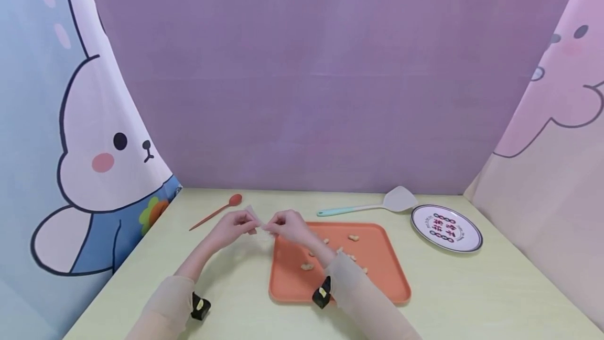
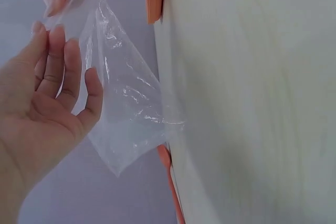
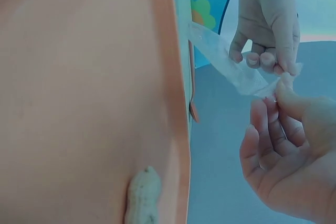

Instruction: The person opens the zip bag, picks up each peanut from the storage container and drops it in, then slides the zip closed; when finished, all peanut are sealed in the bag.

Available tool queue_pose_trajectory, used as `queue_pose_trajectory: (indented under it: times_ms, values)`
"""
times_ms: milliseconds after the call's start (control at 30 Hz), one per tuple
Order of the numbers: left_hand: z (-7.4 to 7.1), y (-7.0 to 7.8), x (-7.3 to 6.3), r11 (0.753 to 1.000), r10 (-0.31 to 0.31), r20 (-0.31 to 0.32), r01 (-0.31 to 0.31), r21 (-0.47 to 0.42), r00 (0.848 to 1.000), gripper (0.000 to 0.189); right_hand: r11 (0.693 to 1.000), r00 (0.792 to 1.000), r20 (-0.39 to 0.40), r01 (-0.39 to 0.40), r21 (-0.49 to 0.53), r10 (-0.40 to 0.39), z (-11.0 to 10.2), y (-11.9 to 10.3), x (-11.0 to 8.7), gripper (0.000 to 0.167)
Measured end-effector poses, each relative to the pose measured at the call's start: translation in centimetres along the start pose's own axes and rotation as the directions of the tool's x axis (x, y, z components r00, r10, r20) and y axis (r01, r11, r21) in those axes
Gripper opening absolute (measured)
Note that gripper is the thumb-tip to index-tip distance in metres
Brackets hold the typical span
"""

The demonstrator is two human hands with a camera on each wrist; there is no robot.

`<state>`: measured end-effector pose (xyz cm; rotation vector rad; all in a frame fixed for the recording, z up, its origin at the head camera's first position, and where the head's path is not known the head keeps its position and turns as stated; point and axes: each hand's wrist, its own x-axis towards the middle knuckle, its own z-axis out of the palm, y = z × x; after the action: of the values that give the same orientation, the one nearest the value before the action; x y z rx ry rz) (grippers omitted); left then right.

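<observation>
A clear plastic bag [image 2: 126, 93] with a pinkish strip along its top edge hangs between both hands, above the table left of the tray. My left hand [image 1: 234, 227] pinches the top edge between thumb and index finger, the other fingers loosely bent. Close beside it, my right hand [image 1: 290, 226] pinches the same edge near the orange tray's [image 1: 382, 282] far left corner. No contents show inside the bag. Several peanuts in their shells [image 1: 306, 266] lie scattered on the tray, partly covered by the right forearm in the head view; one peanut [image 3: 143, 198] appears large in the right wrist view.
Behind the left hand lies a red spoon [image 1: 234, 200]. Beyond the tray is a spatula [image 1: 398, 200] with a mint-green handle. A white plate [image 1: 424, 224] with a dark rim and red print sits at the right. A purple curtain [image 1: 302, 93] closes off the table's back.
</observation>
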<state>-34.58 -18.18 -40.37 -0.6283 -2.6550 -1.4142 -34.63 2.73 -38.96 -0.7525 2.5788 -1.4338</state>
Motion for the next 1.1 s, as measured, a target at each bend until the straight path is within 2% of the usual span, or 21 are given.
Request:
queue_pose_trajectory:
  times_ms: [167, 300, 367, 433, 533, 600, 800, 967, 1100]
  values:
    - [-0.1, 0.1, 0.0, 0.999, 0.022, 0.038, -0.021, -0.041, 0.999, 0.031, 0.996, 1.0, 0.027, -0.013, 0.093, 0.011, 0.0, -0.1, -0.1, 0.028]
    - [-0.1, 0.2, 0.0, 0.995, 0.019, 0.087, -0.01, -0.101, 0.996, 0.03, 0.981, 0.997, 0.039, -0.079, 0.178, 0.074, -0.1, -0.6, -0.2, 0.03]
    - [-0.1, 0.2, -0.1, 0.994, 0.008, 0.098, 0.002, -0.108, 0.995, 0.028, 0.977, 0.996, 0.011, -0.089, 0.193, 0.089, -0.1, -0.7, -0.3, 0.028]
    - [-0.1, 0.4, -0.3, 0.994, -0.01, 0.101, 0.021, -0.105, 0.995, 0.026, 0.981, 0.996, -0.058, -0.062, 0.183, 0.074, -0.2, -0.5, -0.2, 0.025]
    - [0.0, 1.0, -0.9, 0.994, -0.036, 0.092, 0.045, -0.096, 0.995, 0.023, 0.991, 0.988, -0.149, -0.021, 0.134, 0.041, -0.7, 0.2, -0.1, 0.021]
    - [0.1, 1.1, -1.1, 0.994, -0.052, 0.08, 0.059, -0.089, 0.995, 0.022, 0.994, 0.985, -0.172, -0.014, 0.11, 0.033, -1.0, 0.4, -0.1, 0.02]
    - [0.2, 1.6, -1.4, 0.993, -0.099, 0.038, 0.101, -0.055, 0.994, 0.017, 0.989, 0.988, -0.142, -0.038, 0.141, 0.058, -1.2, 0.2, -0.4, 0.011]
    - [0.1, 1.9, -1.8, 0.997, -0.072, 0.013, 0.073, -0.016, 0.997, 0.021, 0.99, 0.991, -0.119, -0.043, 0.138, 0.059, -1.2, 0.1, -0.2, 0.017]
    - [0.0, 2.1, -1.9, 0.997, -0.031, -0.067, 0.035, 0.071, 0.997, 0.026, 0.989, 0.994, -0.088, -0.054, 0.141, 0.066, -1.2, -0.1, -0.1, 0.02]
